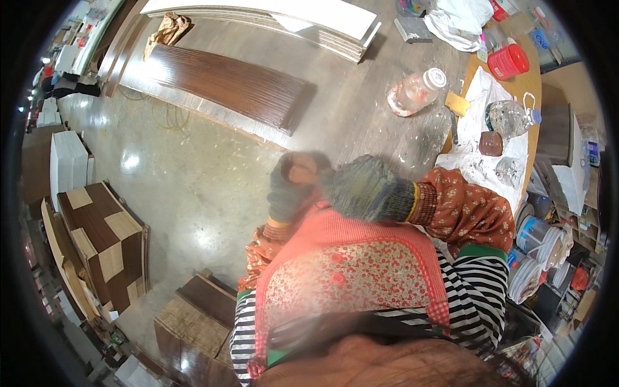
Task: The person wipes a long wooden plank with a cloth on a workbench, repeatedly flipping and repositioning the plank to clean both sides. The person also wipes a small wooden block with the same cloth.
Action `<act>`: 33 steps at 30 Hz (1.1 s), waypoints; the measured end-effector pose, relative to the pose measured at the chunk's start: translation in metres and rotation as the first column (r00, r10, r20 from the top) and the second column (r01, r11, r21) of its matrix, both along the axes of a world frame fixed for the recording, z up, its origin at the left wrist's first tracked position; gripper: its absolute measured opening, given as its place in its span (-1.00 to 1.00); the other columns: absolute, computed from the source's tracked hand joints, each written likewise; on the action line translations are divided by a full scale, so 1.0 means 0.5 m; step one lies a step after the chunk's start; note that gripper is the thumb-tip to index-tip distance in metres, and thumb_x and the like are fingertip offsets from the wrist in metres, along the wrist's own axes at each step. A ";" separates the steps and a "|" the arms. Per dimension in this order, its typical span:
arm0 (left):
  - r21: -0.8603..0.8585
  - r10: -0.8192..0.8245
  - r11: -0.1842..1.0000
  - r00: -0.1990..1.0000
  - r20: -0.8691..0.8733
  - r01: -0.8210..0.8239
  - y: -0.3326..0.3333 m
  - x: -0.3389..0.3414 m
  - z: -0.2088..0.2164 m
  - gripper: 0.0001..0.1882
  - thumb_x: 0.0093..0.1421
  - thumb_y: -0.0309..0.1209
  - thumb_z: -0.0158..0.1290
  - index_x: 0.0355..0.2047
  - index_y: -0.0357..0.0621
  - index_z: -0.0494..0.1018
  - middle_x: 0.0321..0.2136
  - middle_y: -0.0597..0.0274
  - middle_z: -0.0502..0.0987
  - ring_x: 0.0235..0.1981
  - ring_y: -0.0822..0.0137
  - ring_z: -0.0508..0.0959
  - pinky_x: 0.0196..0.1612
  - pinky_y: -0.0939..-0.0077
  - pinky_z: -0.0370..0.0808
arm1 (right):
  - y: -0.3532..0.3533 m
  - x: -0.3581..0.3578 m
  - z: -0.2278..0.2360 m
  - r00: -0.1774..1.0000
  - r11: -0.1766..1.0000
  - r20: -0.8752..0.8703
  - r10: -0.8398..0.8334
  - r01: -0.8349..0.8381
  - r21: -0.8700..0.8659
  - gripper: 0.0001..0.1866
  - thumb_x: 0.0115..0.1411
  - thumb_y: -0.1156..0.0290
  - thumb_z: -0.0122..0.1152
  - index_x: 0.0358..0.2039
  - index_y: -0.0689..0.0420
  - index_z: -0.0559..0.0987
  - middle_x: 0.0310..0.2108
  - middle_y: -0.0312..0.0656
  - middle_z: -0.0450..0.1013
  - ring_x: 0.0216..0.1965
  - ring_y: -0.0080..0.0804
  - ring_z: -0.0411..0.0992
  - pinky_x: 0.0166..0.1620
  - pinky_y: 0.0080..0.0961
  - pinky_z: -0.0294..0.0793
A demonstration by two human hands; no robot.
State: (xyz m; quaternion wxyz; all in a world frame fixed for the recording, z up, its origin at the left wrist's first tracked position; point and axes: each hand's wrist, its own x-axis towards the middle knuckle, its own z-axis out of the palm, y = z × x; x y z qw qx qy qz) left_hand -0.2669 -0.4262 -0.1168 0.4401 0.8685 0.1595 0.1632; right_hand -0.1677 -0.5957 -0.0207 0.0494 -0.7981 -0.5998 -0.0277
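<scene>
In front of my red checked apron, both hands are close together in knitted grey-green work gloves. My left hand is smeared by motion, with a skin-coloured patch near its fingers; their pose is not clear. My right hand is rounded and closed, back of the glove upward, fingertips hidden beside the left hand. The apron's cloth rises to a point between the hands; whether either grips it, I cannot tell. Beyond them a brown wood-grain panel lies on the workbench.
White-edged boards are stacked at the back, near crumpled brown paper. To the right stand a jar with a white lid, a yellow sponge, a clear bottle and a red tub. Brown panel stacks are at left.
</scene>
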 end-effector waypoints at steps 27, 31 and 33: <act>-0.203 -0.025 0.973 0.919 0.394 0.114 -0.006 0.054 0.098 -0.52 -0.12 -0.46 0.31 -0.16 -0.16 0.39 -0.36 0.27 0.58 -0.37 0.35 0.57 -0.28 0.53 0.51 | 0.086 -0.007 0.108 0.996 0.896 0.026 -0.089 0.091 -0.435 -0.72 0.03 0.17 0.03 -0.51 0.11 0.57 -0.57 -0.09 0.43 -0.51 -0.20 0.44 -0.39 -0.07 0.41; -0.271 -0.103 0.939 0.926 0.362 0.210 0.007 0.048 0.080 -0.50 -0.11 -0.45 0.31 -0.14 -0.16 0.38 -0.36 0.28 0.57 -0.36 0.36 0.57 -0.29 0.54 0.51 | 0.105 -0.023 0.070 0.844 0.801 0.470 -0.260 0.460 -0.383 -0.74 0.02 0.23 0.02 -0.48 0.13 0.56 -0.49 -0.08 0.44 -0.43 -0.17 0.43 -0.27 -0.01 0.41; -0.220 -0.114 0.959 0.953 0.280 0.179 0.019 0.038 0.058 -0.32 -0.11 -0.36 0.36 0.01 -0.22 0.28 -0.14 0.12 0.47 -0.15 0.26 0.51 -0.08 0.42 0.46 | 0.101 -0.007 0.050 0.881 0.772 0.434 -0.188 0.405 -0.489 -0.55 0.02 -0.07 0.02 -0.52 0.09 0.56 -0.60 -0.07 0.41 -0.54 -0.19 0.39 -0.47 -0.03 0.32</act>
